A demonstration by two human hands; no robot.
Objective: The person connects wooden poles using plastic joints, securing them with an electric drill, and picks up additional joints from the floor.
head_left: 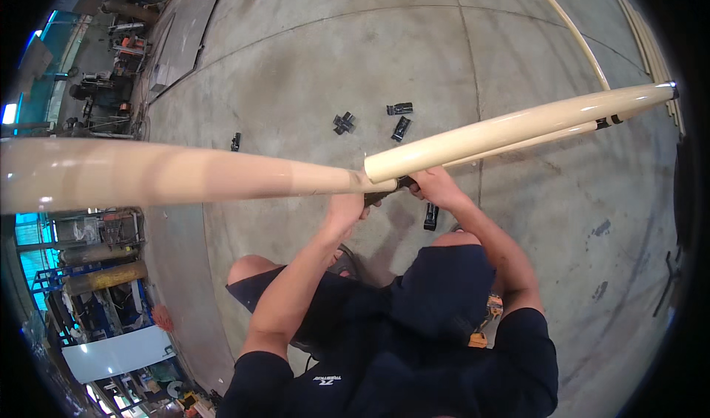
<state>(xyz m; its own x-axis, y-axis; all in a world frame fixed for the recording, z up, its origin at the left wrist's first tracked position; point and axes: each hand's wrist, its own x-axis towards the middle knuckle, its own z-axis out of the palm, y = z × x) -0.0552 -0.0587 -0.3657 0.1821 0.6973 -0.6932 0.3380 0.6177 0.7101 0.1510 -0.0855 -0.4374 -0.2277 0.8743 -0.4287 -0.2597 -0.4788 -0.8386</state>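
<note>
A black pipe joint (381, 195) sits below the meeting ends of cream pipes, partly hidden by them. My left hand (347, 208) is closed around its near left side, under the end of a thick-looking cream pipe (222, 174) that runs off to the left. My right hand (436, 186) grips the joint's right side, its fingers partly covered. Above the hands, a second cream pipe (518, 130) reaches to the right, its open end next to the left pipe. A thinner-looking cream pipe (532, 140) runs beneath it, with a black fitting (609, 121) near the far end.
Black pipe joints lie on the concrete floor: a cross-shaped pair (344, 123), others (400, 109) (401, 129) beyond my hands, one (431, 216) near my knee, another (236, 141) at left. A yellow tool (479, 340) is by my right leg. Cluttered shelving (103, 255) lines the left.
</note>
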